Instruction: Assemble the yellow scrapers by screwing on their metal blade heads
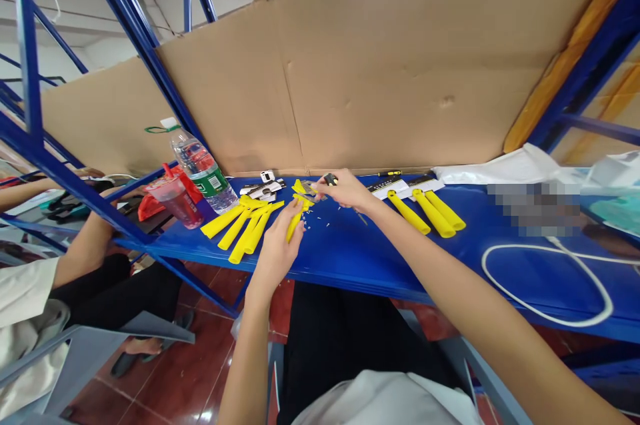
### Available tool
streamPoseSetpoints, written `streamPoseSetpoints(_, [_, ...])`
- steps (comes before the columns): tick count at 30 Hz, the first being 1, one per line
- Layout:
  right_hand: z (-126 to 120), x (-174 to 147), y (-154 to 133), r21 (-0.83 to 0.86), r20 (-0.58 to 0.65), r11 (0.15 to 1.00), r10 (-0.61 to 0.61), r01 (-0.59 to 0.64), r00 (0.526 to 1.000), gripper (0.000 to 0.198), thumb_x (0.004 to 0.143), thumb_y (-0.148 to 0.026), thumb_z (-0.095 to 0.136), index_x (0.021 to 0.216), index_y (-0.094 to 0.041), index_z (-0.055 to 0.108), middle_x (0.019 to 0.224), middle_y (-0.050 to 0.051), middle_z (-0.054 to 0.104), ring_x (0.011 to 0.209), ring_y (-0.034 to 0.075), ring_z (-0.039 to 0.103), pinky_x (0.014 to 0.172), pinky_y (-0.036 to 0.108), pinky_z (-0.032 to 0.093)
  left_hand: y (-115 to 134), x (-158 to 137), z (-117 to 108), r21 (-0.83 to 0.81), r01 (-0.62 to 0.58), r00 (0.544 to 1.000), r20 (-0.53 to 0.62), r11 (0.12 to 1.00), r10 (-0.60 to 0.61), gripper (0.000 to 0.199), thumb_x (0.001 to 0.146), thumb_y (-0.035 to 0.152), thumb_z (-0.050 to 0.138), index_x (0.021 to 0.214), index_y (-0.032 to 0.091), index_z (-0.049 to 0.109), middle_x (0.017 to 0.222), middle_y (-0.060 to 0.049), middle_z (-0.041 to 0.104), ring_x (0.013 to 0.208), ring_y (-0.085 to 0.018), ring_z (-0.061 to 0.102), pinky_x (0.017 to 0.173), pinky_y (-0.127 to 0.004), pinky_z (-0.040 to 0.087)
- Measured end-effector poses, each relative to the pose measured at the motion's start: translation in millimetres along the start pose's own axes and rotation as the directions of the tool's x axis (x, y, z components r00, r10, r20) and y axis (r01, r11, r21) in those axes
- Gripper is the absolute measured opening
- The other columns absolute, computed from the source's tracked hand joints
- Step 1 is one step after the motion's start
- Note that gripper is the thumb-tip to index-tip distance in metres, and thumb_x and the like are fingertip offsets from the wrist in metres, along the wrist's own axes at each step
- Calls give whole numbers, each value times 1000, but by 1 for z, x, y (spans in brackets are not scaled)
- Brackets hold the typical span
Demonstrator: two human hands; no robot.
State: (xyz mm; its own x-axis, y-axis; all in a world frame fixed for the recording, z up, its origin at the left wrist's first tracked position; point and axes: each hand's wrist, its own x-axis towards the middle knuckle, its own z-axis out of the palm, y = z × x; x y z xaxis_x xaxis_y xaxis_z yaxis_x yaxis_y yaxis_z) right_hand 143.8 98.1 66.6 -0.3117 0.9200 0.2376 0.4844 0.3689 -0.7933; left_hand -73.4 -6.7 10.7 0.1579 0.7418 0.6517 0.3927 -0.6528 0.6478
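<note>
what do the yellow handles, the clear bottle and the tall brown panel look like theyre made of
Yellow handles: most likely plastic, smooth with a low sheen, going by their even, solid colour and moulded-looking shape.
Clear bottle: probably thin plastic, glossy; it is see-through with bright highlights.
Tall brown panel: looks like cardboard, matte, given its tan colour, vertical crease and small dents.

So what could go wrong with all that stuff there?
The tiny loose bits near the left hand could get brushed away and lost. The red cup stands close to the yellow handles, so a bump might wet them. Some handles end near the front edge of the blue table and could slip off.
</note>
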Motion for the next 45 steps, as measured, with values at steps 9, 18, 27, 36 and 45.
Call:
streamPoseSetpoints(9, [-10, 15, 55, -562, 157, 822, -1, 90, 988, 13, 89, -27, 85, 102, -23, 84, 114, 12, 84, 109, 31, 78, 85, 32, 52, 22, 0, -7, -870, 126, 928, -66, 476, -366, 50, 87, 34, 89, 124, 36, 56, 106, -2, 59, 74, -11, 56, 42, -12, 37])
streamPoseSetpoints(18, [-16, 16, 65, -486, 231, 874, 108, 18, 967, 4, 94, -22, 75, 96, -19, 77, 80, 5, 79, 64, 17, 73, 65, 26, 50, 16, -1, -13, -895, 138, 918, -46, 425, -394, 46, 87, 35, 87, 125, 37, 60, 114, -4, 59, 76, -11, 51, 45, -13, 35])
streamPoseSetpoints(27, [-22, 17, 67, -476, 275, 878, 88, 56, 958, 6, 87, -13, 76, 85, -18, 78, 75, 4, 76, 67, 18, 68, 61, 26, 44, 15, 1, -10, -904, 152, 921, -16, 398, -388, 44, 86, 33, 88, 118, 32, 57, 109, -3, 59, 74, -10, 53, 44, -14, 37])
streamPoseSetpoints(36, [-10, 18, 57, -515, 155, 831, -151, 210, 976, 12, 102, -17, 65, 106, -17, 76, 108, 14, 81, 96, 25, 74, 85, 30, 47, 16, 2, 0, -890, 185, 931, 23, 417, -364, 53, 83, 35, 92, 116, 31, 52, 97, 1, 58, 71, -11, 57, 44, -16, 38])
streamPoseSetpoints(45, [-2, 23, 55, -501, 32, 821, -298, 273, 954, 10, 99, -14, 63, 105, -15, 71, 113, 16, 79, 105, 28, 72, 95, 34, 49, 14, 0, 4, -851, 248, 934, 83, 464, -348, 54, 84, 38, 92, 117, 29, 50, 94, 1, 61, 65, -10, 59, 44, -19, 39])
